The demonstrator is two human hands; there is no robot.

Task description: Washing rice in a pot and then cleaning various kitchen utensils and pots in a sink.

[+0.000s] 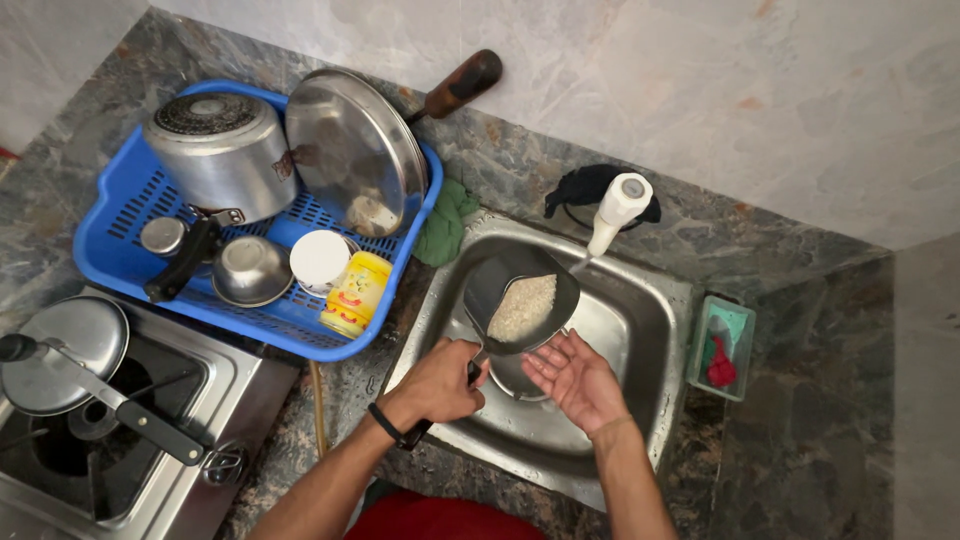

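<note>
Head view: left hand (437, 382) fingers grip the pan (521, 300) handle, pan pointing away; right hand (575, 378) open.

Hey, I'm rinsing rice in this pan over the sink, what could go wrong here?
The pan looks tilted, with the rice heaped near its rim, so grains could slide into the sink. Only the left hand grips the handle; the right hand is open beneath, so a slip might drop the pan.
</note>
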